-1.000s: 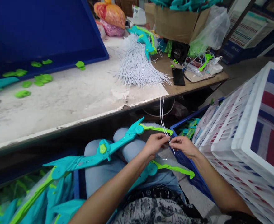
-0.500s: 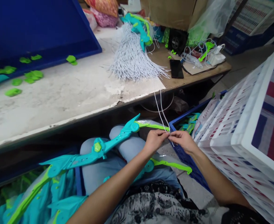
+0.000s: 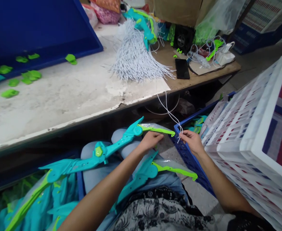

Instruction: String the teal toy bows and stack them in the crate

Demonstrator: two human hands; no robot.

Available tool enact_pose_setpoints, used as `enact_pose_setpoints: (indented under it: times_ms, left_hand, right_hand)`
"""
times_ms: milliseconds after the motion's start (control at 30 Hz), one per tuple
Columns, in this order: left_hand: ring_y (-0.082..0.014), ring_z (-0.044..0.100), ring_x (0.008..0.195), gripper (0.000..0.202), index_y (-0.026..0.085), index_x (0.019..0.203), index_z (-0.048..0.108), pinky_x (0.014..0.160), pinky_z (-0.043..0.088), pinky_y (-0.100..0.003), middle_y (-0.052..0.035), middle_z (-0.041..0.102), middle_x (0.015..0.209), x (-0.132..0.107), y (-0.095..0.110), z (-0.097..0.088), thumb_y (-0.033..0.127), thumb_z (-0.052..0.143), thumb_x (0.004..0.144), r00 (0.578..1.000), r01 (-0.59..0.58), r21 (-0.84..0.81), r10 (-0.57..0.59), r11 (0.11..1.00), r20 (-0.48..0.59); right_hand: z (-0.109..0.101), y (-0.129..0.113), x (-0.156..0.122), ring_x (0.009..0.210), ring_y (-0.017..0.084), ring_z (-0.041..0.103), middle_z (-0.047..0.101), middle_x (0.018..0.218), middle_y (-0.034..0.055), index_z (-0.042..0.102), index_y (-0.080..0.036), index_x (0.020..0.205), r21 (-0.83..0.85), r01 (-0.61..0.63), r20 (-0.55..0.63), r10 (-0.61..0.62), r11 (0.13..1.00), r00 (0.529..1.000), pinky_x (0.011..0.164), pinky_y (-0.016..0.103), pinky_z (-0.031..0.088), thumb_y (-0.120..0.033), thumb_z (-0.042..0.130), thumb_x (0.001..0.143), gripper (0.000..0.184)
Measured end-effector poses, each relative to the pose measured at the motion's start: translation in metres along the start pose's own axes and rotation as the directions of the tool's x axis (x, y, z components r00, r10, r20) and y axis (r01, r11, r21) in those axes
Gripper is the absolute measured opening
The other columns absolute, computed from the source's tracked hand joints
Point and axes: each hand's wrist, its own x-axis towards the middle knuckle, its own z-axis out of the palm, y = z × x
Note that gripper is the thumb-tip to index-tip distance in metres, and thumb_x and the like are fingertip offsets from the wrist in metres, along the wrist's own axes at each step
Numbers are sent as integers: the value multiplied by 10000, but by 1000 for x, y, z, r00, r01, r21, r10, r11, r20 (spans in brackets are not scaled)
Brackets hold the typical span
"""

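My right hand [image 3: 191, 140] pinches two white cords [image 3: 169, 110] near their lower ends. The cords run up toward the table edge. My left hand [image 3: 152, 140] is apart from the cords, its fingers curled together just below the lime-green limb [image 3: 159, 129] of a turquoise toy bow [image 3: 117, 146]. Whether those fingers grip anything is hidden. The bow lies across my lap, with a lime-green hexagonal piece [image 3: 99, 151] at its middle. Nearer to me lies a second turquoise bow [image 3: 141, 176], partly behind my left forearm.
A bundle of white cords [image 3: 138, 57] lies on the table [image 3: 78, 93], with a phone [image 3: 182, 68] beside it. Lime-green pieces [image 3: 32, 75] lie near a blue tray [image 3: 42, 29]. A white crate [image 3: 229, 128] stands right; turquoise bows [image 3: 40, 205] fill the lower left.
My left hand has let go of the cords and moved left to beside the bow's green limb. My right hand has kept the cords and shifted slightly right.
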Motion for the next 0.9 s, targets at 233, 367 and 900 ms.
enact_pose_setpoints:
  times_ms: [233,367,900]
  left_hand:
    - [-139,648,684,164,118,890,717,699,494,-268,-91,727,838,28,-13,1,207,723,752,915,320,-366,-184,874,360]
    - [-107,616,612,118,91,785,716,655,479,-228,-78,712,747,36,-18,9,195,668,814,888,345,-399,-158,850,431]
    - [-99,598,604,215,92,738,689,659,474,-240,-44,670,673,45,-25,27,259,815,687,889,308,-515,-50,800,455]
  right_hand:
    - [10,9,2,549,129,495,625,640,13,699,-194,771,-168,157,-20,-163,973,986,543,273,391,-480,677,698,295]
    - [13,10,-1,613,151,524,676,763,47,702,-208,777,-389,311,0,-338,867,941,604,298,421,-419,614,777,229]
    - [18,19,-4,770,196,588,666,776,49,717,-248,810,-495,488,111,-506,719,856,753,358,474,-346,585,860,172]
